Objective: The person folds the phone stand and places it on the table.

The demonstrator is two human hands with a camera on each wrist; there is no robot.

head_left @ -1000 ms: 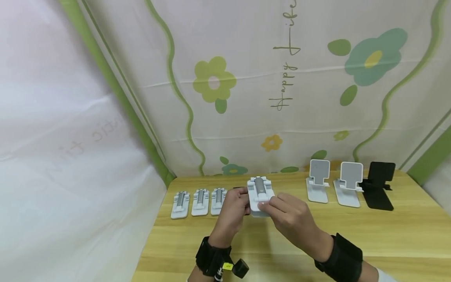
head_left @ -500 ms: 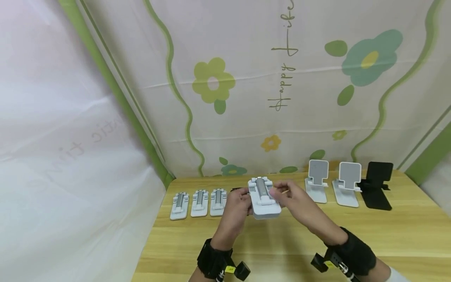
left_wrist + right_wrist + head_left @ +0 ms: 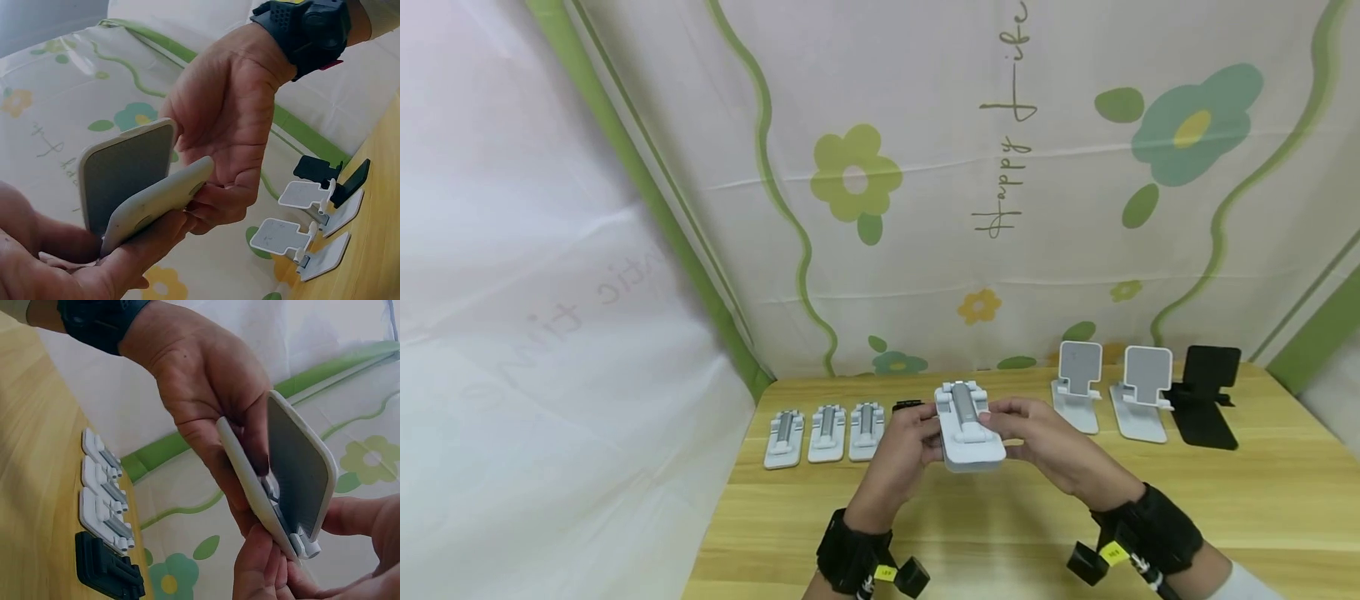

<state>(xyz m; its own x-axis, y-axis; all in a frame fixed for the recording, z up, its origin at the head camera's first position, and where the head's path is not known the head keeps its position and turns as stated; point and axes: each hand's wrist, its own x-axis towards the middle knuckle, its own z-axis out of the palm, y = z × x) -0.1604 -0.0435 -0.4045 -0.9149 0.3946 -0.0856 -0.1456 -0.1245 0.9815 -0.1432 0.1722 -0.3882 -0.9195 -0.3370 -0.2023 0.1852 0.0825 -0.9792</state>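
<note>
My hands hold a white folding phone stand [image 3: 972, 446] with a grey pad above the table. The wrist views show its grey-faced panel [image 3: 128, 175] swung partly away from its white base [image 3: 247, 472], leaving a narrow V between them. My left hand [image 3: 901, 446] grips the stand's left side; its thumb reaches between the two parts in the right wrist view. At the right side, my right hand [image 3: 1048, 442] pinches the stand with its thumb [image 3: 1000, 423] near the grey hinge arm. Some fingertips are hidden behind the stand.
Several folded phone stands lie in a row at the left: white ones [image 3: 784, 438] and a black one [image 3: 107, 569], mostly behind my left hand in the head view. At the right stand two unfolded white stands [image 3: 1079, 367] and a black one [image 3: 1210, 371]. A printed curtain [image 3: 925, 250] hangs behind.
My right hand has moved from the stand's near lower edge to its right side. The stand has shifted slightly right and toward me. My left hand keeps its grip.
</note>
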